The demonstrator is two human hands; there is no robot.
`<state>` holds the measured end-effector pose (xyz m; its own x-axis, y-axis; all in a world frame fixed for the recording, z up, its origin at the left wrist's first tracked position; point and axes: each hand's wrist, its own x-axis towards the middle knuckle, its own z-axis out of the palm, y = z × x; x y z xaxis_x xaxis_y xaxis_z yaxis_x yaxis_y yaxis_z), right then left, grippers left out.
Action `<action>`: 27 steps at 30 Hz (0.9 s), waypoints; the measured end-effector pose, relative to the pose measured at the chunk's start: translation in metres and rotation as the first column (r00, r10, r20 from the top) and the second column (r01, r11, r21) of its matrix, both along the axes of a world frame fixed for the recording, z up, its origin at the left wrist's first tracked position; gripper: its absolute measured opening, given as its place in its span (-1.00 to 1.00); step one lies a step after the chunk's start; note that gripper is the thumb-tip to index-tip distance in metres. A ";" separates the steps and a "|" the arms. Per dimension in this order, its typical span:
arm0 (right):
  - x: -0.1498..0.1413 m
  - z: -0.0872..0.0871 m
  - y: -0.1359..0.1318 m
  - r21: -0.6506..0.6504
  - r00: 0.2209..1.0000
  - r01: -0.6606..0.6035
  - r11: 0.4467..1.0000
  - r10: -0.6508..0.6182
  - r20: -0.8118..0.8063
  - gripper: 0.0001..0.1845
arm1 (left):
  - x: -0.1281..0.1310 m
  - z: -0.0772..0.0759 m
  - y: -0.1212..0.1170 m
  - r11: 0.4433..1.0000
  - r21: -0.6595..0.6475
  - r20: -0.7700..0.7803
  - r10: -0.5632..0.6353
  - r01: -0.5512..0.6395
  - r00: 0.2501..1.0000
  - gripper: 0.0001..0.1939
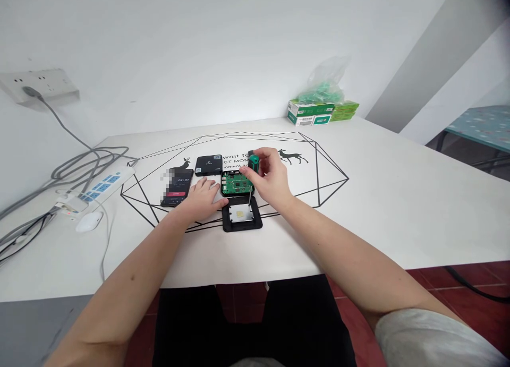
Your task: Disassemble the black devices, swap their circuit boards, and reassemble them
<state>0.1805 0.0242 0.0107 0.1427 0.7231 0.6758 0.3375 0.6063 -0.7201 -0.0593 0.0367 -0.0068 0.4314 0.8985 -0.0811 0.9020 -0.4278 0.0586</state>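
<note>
My right hand (271, 176) is closed around the green and black handle of a screwdriver (254, 165). Its thin shaft points down to the right edge of a silver metal plate (240, 213) set in a black plastic cover (242, 229). Just behind that cover sits a black casing with a green circuit board (235, 183) inside. My left hand (204, 198) lies with fingers spread on the table, its thumb at the upper left corner of the cover. A closed black box (209, 165) lies behind my left fingers.
Left of my hand lies a phone (178, 187) showing a timer. Farther left are a power strip (104, 185), tangled grey cables (85, 165) and a white earbud case (89, 221). Green and white boxes (311, 112) under a plastic bag (324, 85) stand by the wall.
</note>
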 end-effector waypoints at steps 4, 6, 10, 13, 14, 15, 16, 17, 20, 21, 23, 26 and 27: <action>0.004 -0.005 0.009 0.007 0.990 0.027 1.000 -0.026 -0.142 -0.46 | -0.001 0.000 0.000 1.000 -0.004 -0.022 -0.009 0.009 1.000 -0.29; 0.004 -0.008 0.013 -0.011 0.981 -0.012 1.000 0.009 -0.195 -0.50 | -0.001 0.001 0.000 1.000 -0.005 -0.038 0.002 -0.002 0.999 -0.30; 0.002 -0.013 0.017 -0.065 0.978 -0.106 0.992 0.093 -0.187 -0.55 | -0.001 0.002 -0.002 1.000 0.007 -0.057 0.015 -0.015 0.998 -0.29; -0.001 -0.016 0.015 -0.125 0.988 -0.129 0.984 0.117 -0.103 -0.60 | 0.001 0.003 -0.003 1.000 -0.003 -0.067 0.020 -0.020 0.998 -0.28; -0.003 -0.017 0.014 -0.144 0.990 -0.131 0.981 0.121 -0.074 -0.62 | 0.001 0.003 -0.003 1.000 -0.008 -0.070 0.020 -0.021 0.997 -0.27; -0.004 -0.018 0.012 -0.161 0.991 -0.132 0.978 0.126 -0.047 -0.64 | 0.001 0.003 -0.003 1.000 -0.014 -0.073 0.022 -0.023 0.997 -0.27; -0.005 -0.019 0.011 -0.175 0.991 -0.134 0.975 0.132 -0.025 -0.66 | 0.002 0.003 -0.003 0.999 -0.020 -0.073 0.024 -0.025 0.997 -0.27; -0.006 -0.020 0.011 -0.185 0.990 -0.141 0.973 0.142 -0.009 -0.68 | 0.002 0.004 -0.003 0.999 -0.026 -0.073 0.026 -0.028 0.997 -0.27; -0.008 -0.024 0.011 -0.211 0.984 -0.170 0.963 0.178 0.017 -0.70 | 0.003 0.004 -0.004 0.999 -0.026 -0.069 0.032 -0.034 0.997 -0.26; -0.009 -0.025 0.012 -0.217 0.982 -0.177 0.960 0.186 0.022 -0.71 | 0.003 0.004 -0.004 0.999 -0.026 -0.066 0.032 -0.034 0.997 -0.26; -0.009 -0.028 0.013 -0.234 0.981 -0.179 0.956 0.192 0.033 -0.71 | 0.002 0.004 -0.004 0.999 -0.034 -0.062 0.032 -0.034 0.998 -0.26; -0.009 -0.030 0.015 -0.247 0.980 -0.180 0.952 0.196 0.042 -0.71 | 0.002 0.004 -0.004 0.999 -0.045 -0.049 0.026 -0.028 0.998 -0.26; -0.009 -0.030 0.015 -0.246 0.980 -0.180 0.952 0.197 0.043 -0.71 | 0.002 0.003 -0.004 0.999 -0.046 -0.042 0.027 -0.029 0.999 -0.26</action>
<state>0.1713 0.0395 -0.0193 -0.0510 0.8744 0.4826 0.2854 0.4758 -0.8320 -0.0575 0.0326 -0.0033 0.4016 0.9049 -0.1407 0.9156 -0.4002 0.0399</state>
